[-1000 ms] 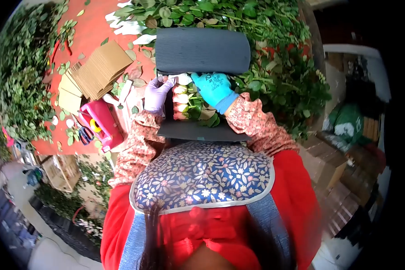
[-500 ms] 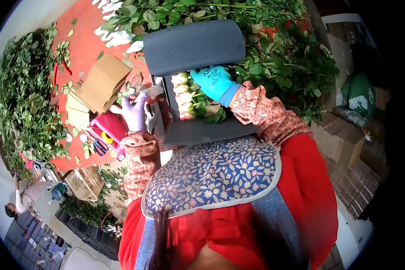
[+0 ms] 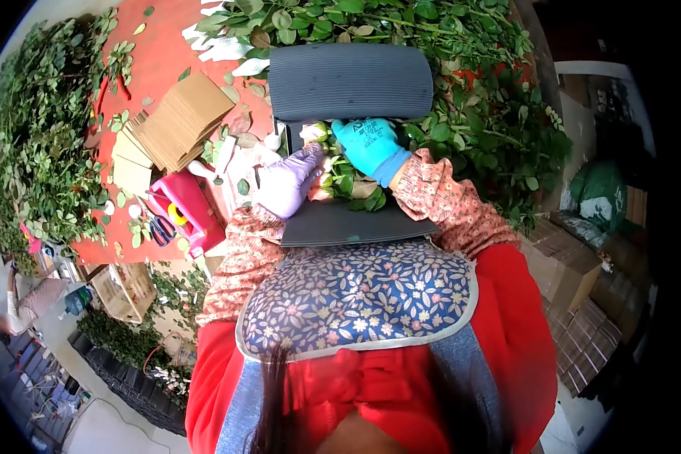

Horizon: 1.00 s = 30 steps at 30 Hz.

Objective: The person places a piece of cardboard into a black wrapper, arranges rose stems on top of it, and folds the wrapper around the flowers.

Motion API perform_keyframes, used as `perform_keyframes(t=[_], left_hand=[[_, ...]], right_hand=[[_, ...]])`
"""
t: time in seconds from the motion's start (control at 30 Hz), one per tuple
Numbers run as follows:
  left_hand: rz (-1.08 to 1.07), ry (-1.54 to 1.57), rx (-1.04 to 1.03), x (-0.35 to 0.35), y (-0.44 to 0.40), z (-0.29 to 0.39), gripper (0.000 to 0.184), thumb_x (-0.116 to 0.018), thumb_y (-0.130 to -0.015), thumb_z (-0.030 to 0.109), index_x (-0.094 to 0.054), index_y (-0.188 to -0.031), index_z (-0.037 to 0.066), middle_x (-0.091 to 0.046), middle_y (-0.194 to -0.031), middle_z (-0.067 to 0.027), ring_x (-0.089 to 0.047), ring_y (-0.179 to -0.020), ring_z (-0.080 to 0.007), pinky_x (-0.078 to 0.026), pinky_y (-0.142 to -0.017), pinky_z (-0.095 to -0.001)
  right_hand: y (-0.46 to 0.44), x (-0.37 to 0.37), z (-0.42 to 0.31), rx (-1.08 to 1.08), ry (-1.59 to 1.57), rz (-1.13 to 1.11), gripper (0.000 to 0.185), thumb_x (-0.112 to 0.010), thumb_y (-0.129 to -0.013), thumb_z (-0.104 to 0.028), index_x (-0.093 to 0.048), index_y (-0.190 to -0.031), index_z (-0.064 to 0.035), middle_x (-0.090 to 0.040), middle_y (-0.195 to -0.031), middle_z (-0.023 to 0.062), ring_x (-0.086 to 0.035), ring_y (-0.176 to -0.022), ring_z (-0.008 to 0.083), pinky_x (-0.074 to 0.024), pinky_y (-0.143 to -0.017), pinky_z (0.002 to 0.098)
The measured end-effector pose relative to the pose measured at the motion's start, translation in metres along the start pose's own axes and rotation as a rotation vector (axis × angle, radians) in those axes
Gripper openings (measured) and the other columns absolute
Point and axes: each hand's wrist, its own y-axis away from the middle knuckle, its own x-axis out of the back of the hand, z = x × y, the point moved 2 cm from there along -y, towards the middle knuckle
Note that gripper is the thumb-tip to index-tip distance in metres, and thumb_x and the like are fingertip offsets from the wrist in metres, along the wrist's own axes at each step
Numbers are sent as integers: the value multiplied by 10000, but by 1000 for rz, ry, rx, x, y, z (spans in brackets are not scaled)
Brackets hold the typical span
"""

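**Two gloved hands, left [image 3: 286, 184] and right [image 3: 368, 145], at a short row of roses [image 3: 315, 132]**

The left hand, in a thin lavender glove, lies over the middle of the row, its fingers close together and bent across the blooms. It hides some of them, and whether it grips a flower or only rests there cannot be told. The right hand, in a bright blue work glove with dark printing, is partly curled, its fingertips down among the leaves just beside the top bloom. What lies under its palm is hidden, so its hold cannot be told.

The roses, cream and pink, form a column with their heads toward the left and green leaves on their right. They lie between a dark ribbed panel [image 3: 348, 81] on the far side and a flat dark flap [image 3: 356, 227] nearest the person, against a floral apron [image 3: 356, 299].

Left of the hands, on a red surface [image 3: 159, 45], are a fanned stack of cardboard sheets [image 3: 189, 121], a pink holder [image 3: 183, 212] and dark-handled scissors [image 3: 161, 231]. Farther out, leafy stems [image 3: 499, 136] heap up on the right, and more foliage [image 3: 38, 144] fills the far left. Cardboard boxes [image 3: 564, 272] stand beyond the surface at right; a blurred second person [image 3: 38, 299] appears at lower left.
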Motion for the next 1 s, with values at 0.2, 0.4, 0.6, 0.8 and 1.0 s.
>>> perform_keyframes(t=[0.2, 0.4, 0.6, 0.8, 1.0], left_hand=[[102, -34, -160, 2, -9, -3, 286, -640, -887, 69, -658, -1172, 74, -693, -1086, -123, -685, -938, -277, -547, -818, -341], [110, -156, -180, 13, -20, 11, 302, -678, -860, 103, -654, -1157, 55, -613, -1284, -165, -659, -1048, -324, -531, -890, -354], [-53, -209, -101, 5, -22, 1, 477, -742, -826, 274, -619, -1228, 48, -471, -1440, -172, -588, -1177, -345, -510, -940, -385], [-177, -196, -35, 3, -20, 3, 672, -813, -730, 317, -568, -1290, 36, -414, -1482, -161, -612, -1110, -356, -514, -911, -393], [-188, -281, -28, 5, -22, 7, 690, -814, -741, 310, -546, -1316, 39, -445, -1448, -170, -618, -1072, -385, -525, -867, -412]], right_hand=[[-2, 11, -9, 0, 156, -121, 452, -532, -875, -145, -531, -1315, -43, -713, -834, 135, -689, -660, 316, -499, -482, 551], [-1, 0, -8, -10, 144, -96, 438, -540, -862, -148, -556, -1285, -34, -709, -789, 135, -684, -622, 308, -484, -447, 557], [-1, -1, -10, -7, 189, -55, 417, -525, -873, -154, -545, -1265, -16, -707, -795, 143, -688, -622, 305, -492, -464, 558], [-3, -8, -8, 32, 136, 62, 389, -569, -840, -149, -593, -1193, 15, -674, -705, 154, -666, -572, 296, -452, -430, 514], [33, 79, 8, 182, -190, 210, 275, -550, -904, -257, -584, -1114, -84, -626, -664, 93, -632, -609, 303, -471, -542, 463]])
